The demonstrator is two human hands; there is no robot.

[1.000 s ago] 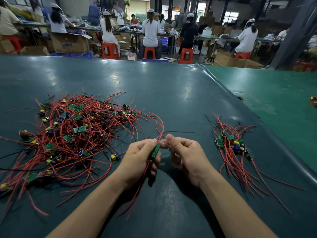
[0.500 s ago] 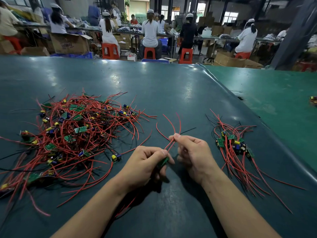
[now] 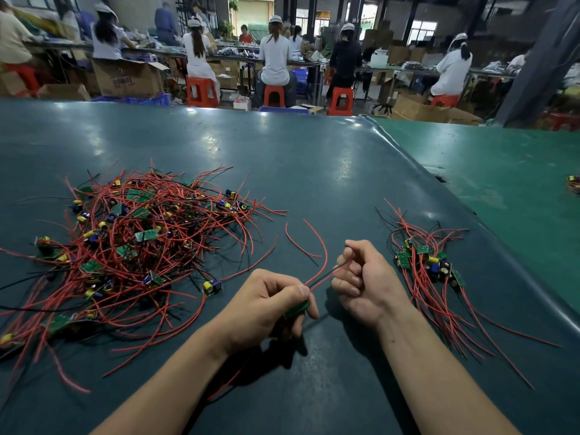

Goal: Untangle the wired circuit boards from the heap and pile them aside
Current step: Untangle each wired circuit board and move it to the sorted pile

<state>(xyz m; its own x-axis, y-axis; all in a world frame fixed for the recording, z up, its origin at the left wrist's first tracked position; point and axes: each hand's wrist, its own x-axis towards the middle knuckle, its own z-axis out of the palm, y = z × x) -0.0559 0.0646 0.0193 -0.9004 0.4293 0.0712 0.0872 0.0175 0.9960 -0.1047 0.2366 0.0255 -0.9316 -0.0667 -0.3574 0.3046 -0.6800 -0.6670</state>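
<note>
- Centrally, a dark teal work surface (image 3: pixel 314 171) with a smooth, glossy sheen fills the view; a brighter green table (image 3: pixel 502 171) adjoins it at the right.
- Beyond the far edge, a workshop: seated workers (image 3: pixel 276 58) in white caps on red stools (image 3: pixel 202 91), with cardboard boxes (image 3: pixel 127 78) on the floor.
- Heap (image 3: pixel 141 246), left of centre: many small green rectangular boards carrying yellow and blue cylindrical parts, knotted in thin, flexible red and black wires.
- Sorted pile (image 3: pixel 430 265), right, well apart from the heap: a few boards lying together, their red leads trailing toward the near edge.
- Left hand (image 3: pixel 266 306), between heap and pile, just above the surface: fingers curled round one green circuit board (image 3: pixel 296 307), thumb pressed on top of it.
- Right hand (image 3: pixel 364 281), just beside the left: curled fingers pinch that board's red and black leads (image 3: pixel 323 276), which run taut between the two hands; two loose red ends arc upward.
</note>
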